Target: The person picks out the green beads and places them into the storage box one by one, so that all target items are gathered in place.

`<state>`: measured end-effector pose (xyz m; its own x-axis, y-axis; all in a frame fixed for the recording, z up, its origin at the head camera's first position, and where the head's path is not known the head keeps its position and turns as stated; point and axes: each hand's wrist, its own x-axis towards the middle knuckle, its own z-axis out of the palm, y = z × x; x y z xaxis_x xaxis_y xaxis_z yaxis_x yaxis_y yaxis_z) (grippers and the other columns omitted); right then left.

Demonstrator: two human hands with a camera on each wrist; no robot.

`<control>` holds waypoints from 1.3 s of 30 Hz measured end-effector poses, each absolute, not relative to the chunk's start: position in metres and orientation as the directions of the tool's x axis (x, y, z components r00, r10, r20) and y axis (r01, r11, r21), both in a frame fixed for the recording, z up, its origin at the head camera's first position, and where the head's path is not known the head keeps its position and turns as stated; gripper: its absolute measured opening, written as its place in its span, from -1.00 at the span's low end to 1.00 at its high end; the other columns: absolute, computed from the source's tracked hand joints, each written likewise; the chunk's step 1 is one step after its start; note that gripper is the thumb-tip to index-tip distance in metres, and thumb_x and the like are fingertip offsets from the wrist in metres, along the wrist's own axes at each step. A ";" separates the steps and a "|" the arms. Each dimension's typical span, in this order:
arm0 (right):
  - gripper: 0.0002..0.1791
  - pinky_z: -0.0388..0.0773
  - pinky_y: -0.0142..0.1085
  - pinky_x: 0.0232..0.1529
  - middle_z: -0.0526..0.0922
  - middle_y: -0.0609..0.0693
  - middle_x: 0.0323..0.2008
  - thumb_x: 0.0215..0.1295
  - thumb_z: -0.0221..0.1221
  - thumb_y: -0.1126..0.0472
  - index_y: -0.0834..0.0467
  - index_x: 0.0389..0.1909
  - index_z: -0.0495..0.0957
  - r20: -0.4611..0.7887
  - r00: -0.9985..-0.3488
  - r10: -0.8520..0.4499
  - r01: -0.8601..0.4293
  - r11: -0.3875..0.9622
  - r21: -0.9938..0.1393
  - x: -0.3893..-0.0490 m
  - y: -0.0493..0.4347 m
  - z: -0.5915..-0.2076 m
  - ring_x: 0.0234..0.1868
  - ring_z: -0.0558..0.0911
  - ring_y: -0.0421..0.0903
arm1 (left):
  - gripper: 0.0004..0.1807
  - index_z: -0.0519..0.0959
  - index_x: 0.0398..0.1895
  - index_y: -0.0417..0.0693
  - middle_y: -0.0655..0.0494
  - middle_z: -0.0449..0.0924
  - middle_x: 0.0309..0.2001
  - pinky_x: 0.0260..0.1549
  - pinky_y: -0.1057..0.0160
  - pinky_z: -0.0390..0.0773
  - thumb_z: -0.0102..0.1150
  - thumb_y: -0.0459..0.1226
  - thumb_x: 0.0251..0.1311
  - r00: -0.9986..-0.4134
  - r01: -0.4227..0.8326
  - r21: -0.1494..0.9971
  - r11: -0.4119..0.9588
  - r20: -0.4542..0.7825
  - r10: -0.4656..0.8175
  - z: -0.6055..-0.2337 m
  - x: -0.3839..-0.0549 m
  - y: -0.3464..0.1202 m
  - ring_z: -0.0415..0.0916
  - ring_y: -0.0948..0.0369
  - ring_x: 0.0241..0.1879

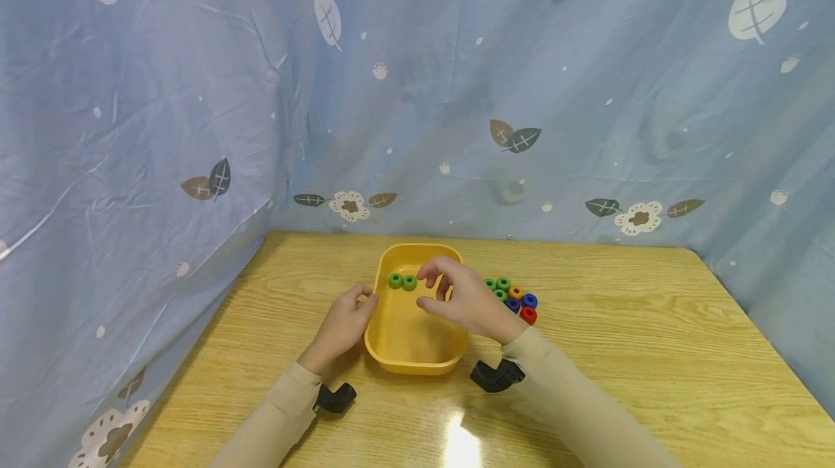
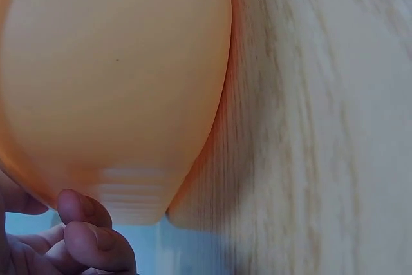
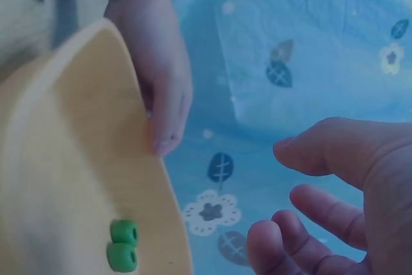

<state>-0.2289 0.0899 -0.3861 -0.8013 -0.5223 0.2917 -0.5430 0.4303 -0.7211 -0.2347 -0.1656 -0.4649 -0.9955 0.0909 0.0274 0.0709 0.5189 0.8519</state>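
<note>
A yellow plastic bin [image 1: 411, 334] stands on the table, with two green beads [image 3: 122, 245] side by side inside, toward its far left. My left hand [image 1: 347, 314] holds the bin's left rim, its thumb at the edge and its fingers bent along the outer wall; the left wrist view shows those fingers [image 2: 96, 246] beside the wall. Over the right half of the bin is my right hand [image 1: 459, 298], thumb and fingers spread apart in a loose curve around nothing. Right of the bin lie several loose beads [image 1: 503, 284], green, orange, blue, dark purple and red, partly hidden behind the right hand.
The wooden table [image 1: 620, 352] carries everything and reaches back to a blue patterned cloth [image 1: 417, 91], which also hangs at both sides. Black wrist mounts [image 1: 497, 376] stick out under both sleeves, low over the table in front of the bin.
</note>
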 end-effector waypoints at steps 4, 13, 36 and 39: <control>-0.68 0.54 -0.33 -0.38 0.54 -0.10 -0.15 0.35 0.39 0.19 0.02 0.06 0.56 0.319 -0.798 -0.511 -0.556 0.421 -0.717 -0.216 0.101 -0.385 -0.29 0.57 -0.14 | -0.75 0.53 0.02 -0.20 0.04 0.62 -0.54 -0.57 0.28 0.43 -0.02 -0.19 0.61 -0.996 0.068 0.854 0.517 0.025 0.090 -0.464 -0.234 -0.165 0.50 0.22 -0.57; -0.66 0.53 -0.34 -0.42 0.53 -0.16 -0.19 0.30 0.43 0.22 -0.05 0.02 0.57 0.380 -0.788 -0.484 -0.588 0.412 -0.696 -0.196 0.123 -0.389 -0.37 0.53 -0.23 | -0.76 0.52 0.01 -0.19 0.02 0.68 -0.47 -0.57 0.28 0.44 -0.02 -0.19 0.61 -0.995 0.076 0.852 0.519 0.033 0.091 -0.465 -0.233 -0.165 0.52 0.22 -0.55; -0.65 0.51 -0.35 -0.38 0.60 -0.09 -0.16 0.30 0.43 0.28 0.03 0.06 0.60 0.368 -0.859 -0.356 -0.510 0.533 -0.675 -0.196 0.171 -0.402 -0.37 0.52 -0.23 | -0.77 0.52 0.02 -0.18 -0.01 0.68 -0.44 -0.54 0.28 0.45 -0.02 -0.19 0.61 -0.995 0.087 0.837 0.540 0.046 0.090 -0.464 -0.233 -0.164 0.52 0.22 -0.54; -0.65 0.51 -0.35 -0.38 0.60 -0.07 -0.14 0.29 0.43 0.29 0.06 0.05 0.61 0.345 -0.871 -0.351 -0.490 0.557 -0.671 -0.200 0.172 -0.408 -0.35 0.52 -0.23 | -0.76 0.52 0.03 -0.17 -0.01 0.69 -0.42 -0.52 0.27 0.47 -0.02 -0.18 0.61 -0.996 0.072 0.838 0.541 0.033 0.082 -0.464 -0.233 -0.164 0.54 0.20 -0.52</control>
<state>-0.1998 0.1720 -0.4082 -0.8708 -0.3506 0.3448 -0.4898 0.5571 -0.6707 -0.2329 -0.1639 -0.4641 -0.9961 0.0825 0.0326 0.0722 0.5406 0.8382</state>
